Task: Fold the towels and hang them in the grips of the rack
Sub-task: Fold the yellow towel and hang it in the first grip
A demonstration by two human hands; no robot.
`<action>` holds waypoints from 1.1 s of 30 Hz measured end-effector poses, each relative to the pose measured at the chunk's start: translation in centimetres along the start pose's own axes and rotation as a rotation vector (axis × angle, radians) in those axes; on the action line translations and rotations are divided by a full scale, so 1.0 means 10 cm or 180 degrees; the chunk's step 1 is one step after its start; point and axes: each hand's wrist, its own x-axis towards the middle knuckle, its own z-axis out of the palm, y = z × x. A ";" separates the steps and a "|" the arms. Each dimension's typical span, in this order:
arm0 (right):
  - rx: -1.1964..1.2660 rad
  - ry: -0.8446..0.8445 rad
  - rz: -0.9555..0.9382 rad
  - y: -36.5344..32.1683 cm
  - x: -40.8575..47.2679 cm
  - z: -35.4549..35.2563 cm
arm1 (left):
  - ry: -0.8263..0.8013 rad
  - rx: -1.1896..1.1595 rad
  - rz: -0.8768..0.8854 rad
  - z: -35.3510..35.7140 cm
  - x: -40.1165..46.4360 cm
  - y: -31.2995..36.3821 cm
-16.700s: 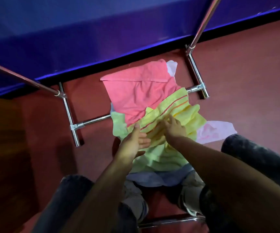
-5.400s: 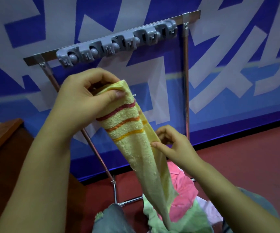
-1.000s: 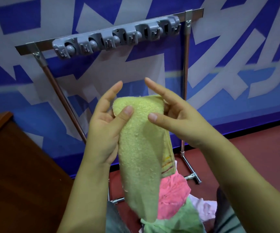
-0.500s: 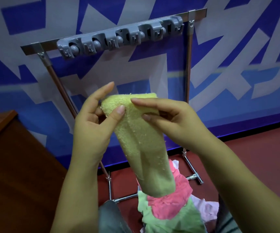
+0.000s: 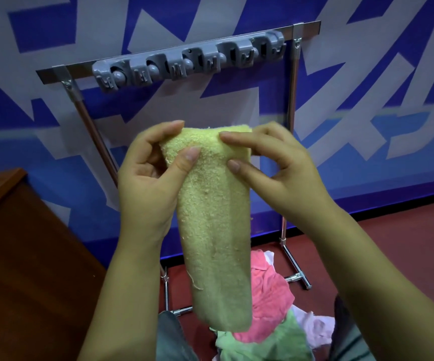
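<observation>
A folded yellow towel (image 5: 215, 230) hangs as a long narrow strip in front of me. My left hand (image 5: 150, 178) pinches its top left corner between thumb and fingers. My right hand (image 5: 273, 165) pinches the top right corner the same way. Behind and above the towel stands the metal rack (image 5: 292, 105), whose top bar carries a grey strip of grips (image 5: 189, 63). All the grips are empty. The towel's top edge is well below the grips.
More towels lie heaped on the red floor at the rack's foot: a pink one (image 5: 268, 293), a green one (image 5: 260, 345) and a pale one (image 5: 317, 329). A brown wooden cabinet (image 5: 28, 256) stands at the left. My knees show at the bottom edge.
The towel has been squared up, hanging straighter and a little lower in the view. My right hand moved from across the towel's front to its top right corner. The left hand keeps its pinch.
</observation>
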 end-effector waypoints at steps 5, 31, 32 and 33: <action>0.0197 -0.0223 0.0239 -0.05 0.06 -0.03 | -0.0085 -0.0174 -0.0011 -0.01 0.06 0.01; -0.0849 -0.2358 0.1277 -0.60 1.30 0.51 | 0.1111 0.0777 -0.0297 -0.33 0.13 -0.29; -0.0848 -0.2325 0.1292 -0.59 1.34 0.54 | 0.1032 0.0744 -0.0323 -0.30 0.08 -0.32; -0.0849 -0.2300 0.1305 -0.59 1.38 0.58 | 0.0959 0.0706 -0.0376 -0.28 0.04 -0.35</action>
